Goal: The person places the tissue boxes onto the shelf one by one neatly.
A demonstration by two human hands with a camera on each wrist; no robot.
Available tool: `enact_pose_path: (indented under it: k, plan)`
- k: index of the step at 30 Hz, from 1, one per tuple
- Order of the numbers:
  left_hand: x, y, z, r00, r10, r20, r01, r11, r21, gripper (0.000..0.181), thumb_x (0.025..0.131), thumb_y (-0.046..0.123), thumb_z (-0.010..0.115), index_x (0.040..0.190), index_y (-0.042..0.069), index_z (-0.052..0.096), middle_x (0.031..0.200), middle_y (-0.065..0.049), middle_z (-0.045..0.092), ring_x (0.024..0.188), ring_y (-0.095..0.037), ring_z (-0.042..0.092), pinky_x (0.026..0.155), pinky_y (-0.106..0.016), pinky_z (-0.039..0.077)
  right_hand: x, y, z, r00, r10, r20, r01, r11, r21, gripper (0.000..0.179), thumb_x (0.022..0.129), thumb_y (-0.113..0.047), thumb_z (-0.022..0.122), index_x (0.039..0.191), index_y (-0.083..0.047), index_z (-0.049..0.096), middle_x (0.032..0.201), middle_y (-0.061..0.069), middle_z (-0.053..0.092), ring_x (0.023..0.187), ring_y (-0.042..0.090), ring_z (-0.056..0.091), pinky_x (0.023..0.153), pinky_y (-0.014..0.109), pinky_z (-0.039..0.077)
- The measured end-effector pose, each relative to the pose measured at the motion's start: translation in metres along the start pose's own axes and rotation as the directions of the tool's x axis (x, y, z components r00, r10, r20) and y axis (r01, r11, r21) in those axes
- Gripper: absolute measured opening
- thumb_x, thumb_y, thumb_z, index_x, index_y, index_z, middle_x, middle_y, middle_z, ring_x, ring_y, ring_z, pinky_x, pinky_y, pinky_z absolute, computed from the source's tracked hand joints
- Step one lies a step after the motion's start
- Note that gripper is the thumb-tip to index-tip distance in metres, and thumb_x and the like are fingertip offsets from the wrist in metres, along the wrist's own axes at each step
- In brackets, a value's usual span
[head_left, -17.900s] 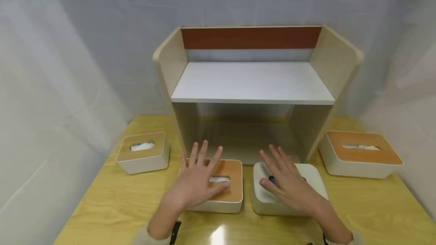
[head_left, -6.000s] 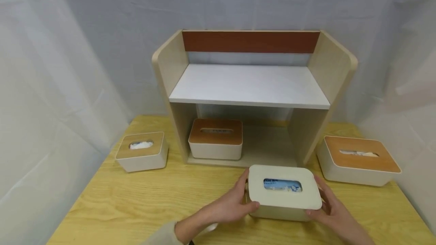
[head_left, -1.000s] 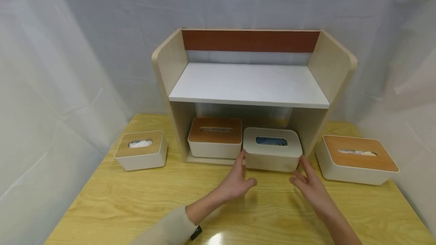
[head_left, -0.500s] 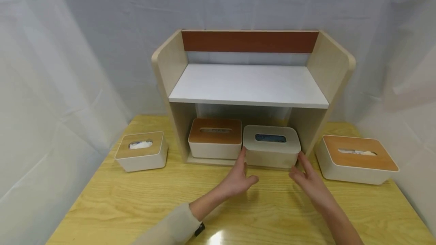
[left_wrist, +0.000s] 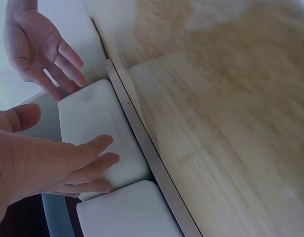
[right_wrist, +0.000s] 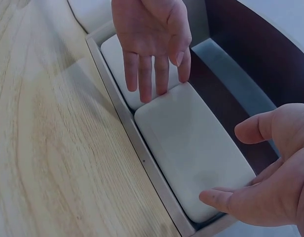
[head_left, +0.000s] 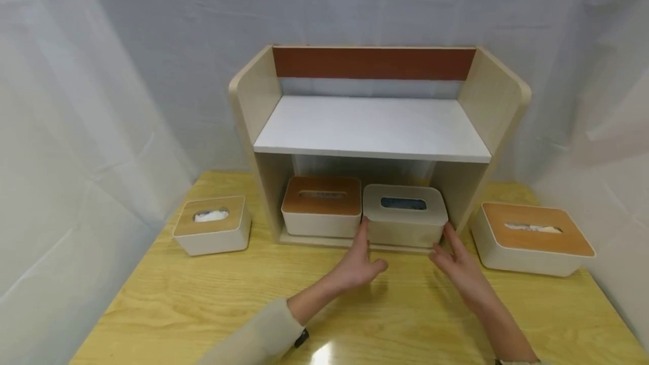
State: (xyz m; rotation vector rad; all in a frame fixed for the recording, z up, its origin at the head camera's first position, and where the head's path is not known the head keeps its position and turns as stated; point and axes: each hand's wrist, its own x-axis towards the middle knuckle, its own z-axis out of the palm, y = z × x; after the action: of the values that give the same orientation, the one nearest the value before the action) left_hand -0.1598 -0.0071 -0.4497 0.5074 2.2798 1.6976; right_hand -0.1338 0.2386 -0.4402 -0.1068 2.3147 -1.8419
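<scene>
A cream tissue box with an oval slot sits on the bottom board of the wooden shelf unit, at the right. My left hand has its straight fingers at the box's left front corner, thumb held apart. Mirroring it, my right hand touches the right front corner with extended fingertips. In the right wrist view, fingers of both hands rest along the cream box, one hand at each end. Close beside it on the left stands a white tissue box with a brown wooden lid.
Above both boxes runs the unit's white upper shelf. On the table, a smaller tissue box with a light wood lid stands left of the unit. A larger orange-brown-lidded one stands to the right.
Both middle boxes stood on the table first; the brown-lidded one went into the unit, then the cream one. Over the last second the hands have slid the cream box slightly deeper.
</scene>
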Motion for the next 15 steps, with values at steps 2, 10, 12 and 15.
enact_pose_path:
  k: [2,10,12,15]
  plan:
    - [0.001,0.0,0.001,1.0,-0.005,-0.001,0.005,1.0,0.01,0.104,0.083,0.009,0.063,0.156,-0.001,-0.011,0.164,-0.024,-0.005,0.143,-0.048,0.024,0.117,-0.051,0.026,0.0,0.0,0.001,1.0,0.005,-0.007,-0.005,1.0,-0.003,0.086,0.103,-0.019,0.053,0.158,-0.009,-0.011,0.165,0.017,-0.011,0.147,0.04,0.018,0.108,0.018,0.029]
    - [-0.001,0.002,0.004,0.999,-0.023,-0.026,0.024,0.998,0.064,0.102,0.079,0.004,0.063,0.156,-0.006,-0.004,0.162,-0.028,-0.001,0.147,-0.042,0.016,0.12,-0.049,0.017,0.0,0.002,0.009,0.999,0.032,0.003,-0.032,0.999,-0.011,0.09,0.1,-0.012,0.054,0.155,-0.005,-0.017,0.163,0.016,-0.019,0.148,0.045,0.009,0.116,0.055,0.017]
    - [-0.001,0.002,0.005,0.999,-0.024,-0.028,0.026,0.997,0.071,0.102,0.078,0.003,0.063,0.155,-0.007,-0.003,0.162,-0.028,0.0,0.149,-0.04,0.012,0.12,-0.05,0.015,0.0,0.001,0.011,0.999,0.033,0.008,-0.033,0.999,-0.015,0.091,0.1,-0.012,0.054,0.155,-0.005,-0.018,0.162,0.016,-0.02,0.148,0.046,0.006,0.116,0.056,0.017]
    - [0.0,0.002,0.004,0.999,-0.024,-0.026,0.026,0.997,0.074,0.102,0.079,0.004,0.063,0.156,-0.006,-0.003,0.162,-0.028,-0.001,0.149,-0.039,0.01,0.12,-0.05,0.014,0.001,0.0,0.012,0.999,0.035,0.006,-0.035,0.999,-0.014,0.09,0.1,-0.013,0.053,0.155,-0.005,-0.018,0.162,0.016,-0.02,0.148,0.046,0.005,0.116,0.057,0.016]
